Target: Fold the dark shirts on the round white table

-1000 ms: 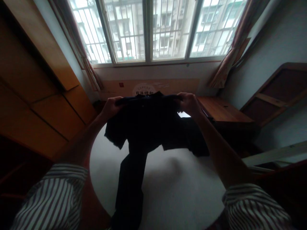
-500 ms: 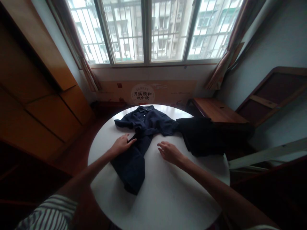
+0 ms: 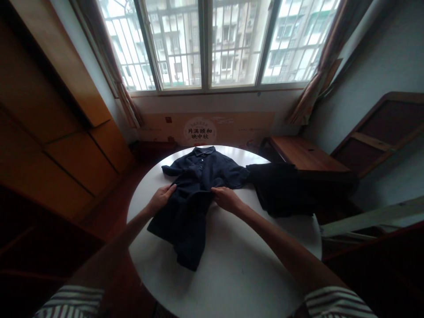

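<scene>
A dark navy collared shirt (image 3: 190,203) lies spread on the white round table (image 3: 245,269), its collar toward the window and its hem toward me. My left hand (image 3: 161,198) is closed on the shirt's left edge at mid-body, thumb on top of the cloth. On the opposite side, my right hand (image 3: 226,198) pinches the right edge, and the fabric lifts slightly there. The lower part of the shirt is rumpled and bends toward the near side. Fingertips under the cloth are hidden.
Dark folded cloth (image 3: 281,187) lies at the table's right side, touching the shirt's sleeve. A wooden bench or low table (image 3: 304,152) stands beyond it. Orange-brown cabinets (image 3: 76,163) line the left, and a barred window (image 3: 205,44) is ahead.
My right hand has moved left and now grips the shirt's right edge. My left hand has shifted to the left edge, and the shirt's lower body is spread wider.
</scene>
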Demonstrator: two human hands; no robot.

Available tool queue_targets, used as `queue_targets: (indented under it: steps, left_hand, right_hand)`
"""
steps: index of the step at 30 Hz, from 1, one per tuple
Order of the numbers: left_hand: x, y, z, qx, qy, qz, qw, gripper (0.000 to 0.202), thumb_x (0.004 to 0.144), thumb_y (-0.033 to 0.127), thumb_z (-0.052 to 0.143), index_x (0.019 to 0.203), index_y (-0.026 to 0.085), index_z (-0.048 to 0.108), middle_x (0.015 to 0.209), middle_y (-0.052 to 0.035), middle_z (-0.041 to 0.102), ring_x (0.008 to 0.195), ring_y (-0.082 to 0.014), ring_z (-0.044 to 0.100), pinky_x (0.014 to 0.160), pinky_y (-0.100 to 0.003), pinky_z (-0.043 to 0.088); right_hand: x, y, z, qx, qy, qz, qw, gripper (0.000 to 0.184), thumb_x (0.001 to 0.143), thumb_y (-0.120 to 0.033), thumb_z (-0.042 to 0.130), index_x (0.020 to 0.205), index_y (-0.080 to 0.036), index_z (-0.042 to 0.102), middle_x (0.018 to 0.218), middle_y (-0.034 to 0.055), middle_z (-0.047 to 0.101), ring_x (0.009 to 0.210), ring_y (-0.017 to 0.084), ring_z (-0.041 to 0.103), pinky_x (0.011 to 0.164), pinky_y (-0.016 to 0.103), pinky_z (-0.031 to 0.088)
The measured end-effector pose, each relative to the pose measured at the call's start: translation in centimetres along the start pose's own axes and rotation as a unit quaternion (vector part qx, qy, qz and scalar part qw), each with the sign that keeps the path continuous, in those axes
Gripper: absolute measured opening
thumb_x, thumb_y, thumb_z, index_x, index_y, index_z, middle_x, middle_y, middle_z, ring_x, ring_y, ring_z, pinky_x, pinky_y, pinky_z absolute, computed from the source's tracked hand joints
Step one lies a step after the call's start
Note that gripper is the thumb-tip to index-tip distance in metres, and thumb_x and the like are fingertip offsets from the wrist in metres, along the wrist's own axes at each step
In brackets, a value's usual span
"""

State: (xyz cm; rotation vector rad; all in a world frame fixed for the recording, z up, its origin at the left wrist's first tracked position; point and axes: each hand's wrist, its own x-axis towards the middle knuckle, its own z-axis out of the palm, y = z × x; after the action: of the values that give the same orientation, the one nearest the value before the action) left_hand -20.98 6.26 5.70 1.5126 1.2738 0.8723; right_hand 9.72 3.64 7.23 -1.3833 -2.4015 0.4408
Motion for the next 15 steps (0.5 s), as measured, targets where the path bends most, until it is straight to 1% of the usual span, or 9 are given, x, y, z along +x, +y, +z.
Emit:
queue_targets:
  steps: [2, 3, 4, 5, 7, 8, 10, 13, 15]
  left_hand:
    - [-0.8, -0.9, -2.9, 0.036, 0.073, -0.008, 0.997, 0.065, 0.078, 0.073, 0.059, 0.096, 0.012, 0.071, 0.079, -0.0057, 0.072, 0.072, -0.0217, 0.064, 0.064, -0.029, 0.049]
    - [-1.4, -1.4, -4.3, 0.055, 0.094, -0.025, 0.994, 0.066, 0.076, 0.074, 0.06, 0.094, 0.012, 0.072, 0.08, -0.0059, 0.073, 0.073, -0.0225, 0.065, 0.065, -0.029, 0.049]
    - [-2.1, -1.9, -5.7, 0.072, 0.1, -0.048, 0.991, 0.066, 0.073, 0.075, 0.062, 0.091, 0.013, 0.073, 0.081, -0.0059, 0.073, 0.075, -0.0233, 0.065, 0.067, -0.03, 0.05]
    - [-2.9, -2.3, -6.9, 0.084, 0.092, -0.075, 0.989, 0.066, 0.069, 0.076, 0.064, 0.089, 0.014, 0.074, 0.082, -0.0057, 0.074, 0.076, -0.0241, 0.066, 0.068, -0.03, 0.051]
    - [-4.5, -2.8, -8.6, 0.1, 0.046, -0.126, 0.986, 0.065, 0.065, 0.077, 0.066, 0.086, 0.015, 0.075, 0.081, -0.0048, 0.075, 0.077, -0.0254, 0.067, 0.07, -0.031, 0.051]
    - [-5.3, -3.0, -9.1, 0.11, 0.021, -0.144, 0.983, 0.064, 0.066, 0.076, 0.065, 0.085, 0.016, 0.075, 0.08, -0.0041, 0.074, 0.076, -0.0257, 0.068, 0.069, -0.031, 0.051]
    - [-6.3, -3.2, -9.6, 0.143, -0.005, -0.157, 0.977, 0.062, 0.069, 0.076, 0.061, 0.082, 0.017, 0.076, 0.076, -0.0032, 0.074, 0.075, -0.0263, 0.068, 0.068, -0.031, 0.051]
    - [-6.5, -3.2, -9.3, 0.224, 0.01, -0.148, 0.963, 0.057, 0.07, 0.072, 0.059, 0.078, 0.018, 0.076, 0.078, -0.0049, 0.074, 0.078, -0.029, 0.068, 0.07, -0.032, 0.05]
    - [-6.0, -3.1, -9.0, 0.288, 0.029, -0.138, 0.947, 0.052, 0.068, 0.068, 0.061, 0.076, 0.018, 0.074, 0.081, -0.0079, 0.075, 0.083, -0.031, 0.068, 0.075, -0.034, 0.049]
  right_hand:
    - [-1.3, 1.5, -1.0, 0.005, 0.01, 0.002, 1.0, 0.032, 0.096, -0.037, 0.06, 0.122, -0.018, 0.061, 0.122, 0.0088, 0.062, 0.101, 0.022, 0.063, 0.086, 0.04, 0.055]
    - [-2.2, 2.4, -1.5, 0.006, 0.015, 0.005, 1.0, 0.029, 0.096, -0.037, 0.06, 0.117, -0.018, 0.063, 0.116, 0.0087, 0.064, 0.095, 0.02, 0.064, 0.082, 0.038, 0.055]
    - [-3.1, 3.4, -2.0, 0.01, 0.02, 0.006, 1.0, 0.026, 0.096, -0.037, 0.059, 0.11, -0.017, 0.066, 0.106, 0.0082, 0.067, 0.086, 0.019, 0.065, 0.078, 0.035, 0.054]
    - [-4.2, 4.4, -2.5, 0.018, 0.025, 0.003, 1.0, 0.023, 0.096, -0.036, 0.058, 0.102, -0.016, 0.068, 0.095, 0.0072, 0.069, 0.078, 0.018, 0.064, 0.073, 0.032, 0.052]
    - [-6.3, 6.3, -3.1, 0.036, 0.033, -0.01, 0.999, 0.022, 0.095, -0.03, 0.053, 0.086, -0.018, 0.069, 0.078, 0.0051, 0.067, 0.066, 0.017, 0.06, 0.066, 0.029, 0.047]
    - [-7.2, 7.2, -3.3, 0.039, 0.036, -0.016, 0.998, 0.022, 0.094, -0.026, 0.052, 0.081, -0.018, 0.068, 0.075, 0.0044, 0.066, 0.065, 0.017, 0.059, 0.065, 0.029, 0.046]
    - [-8.9, 8.6, -3.3, 0.027, 0.034, -0.015, 0.999, 0.018, 0.089, -0.018, 0.052, 0.079, -0.019, 0.067, 0.077, 0.0049, 0.066, 0.068, 0.017, 0.06, 0.067, 0.029, 0.046]
    - [-10.4, 9.2, -3.0, -0.014, 0.015, 0.019, 1.0, 0.022, 0.085, -0.011, 0.05, 0.086, -0.019, 0.07, 0.087, 0.0073, 0.067, 0.075, 0.019, 0.064, 0.072, 0.031, 0.051]
    - [-11.1, 8.4, -2.5, -0.042, 0.036, 0.031, 0.998, 0.029, 0.086, -0.008, 0.045, 0.093, -0.019, 0.071, 0.098, 0.0108, 0.067, 0.083, 0.02, 0.066, 0.076, 0.034, 0.054]
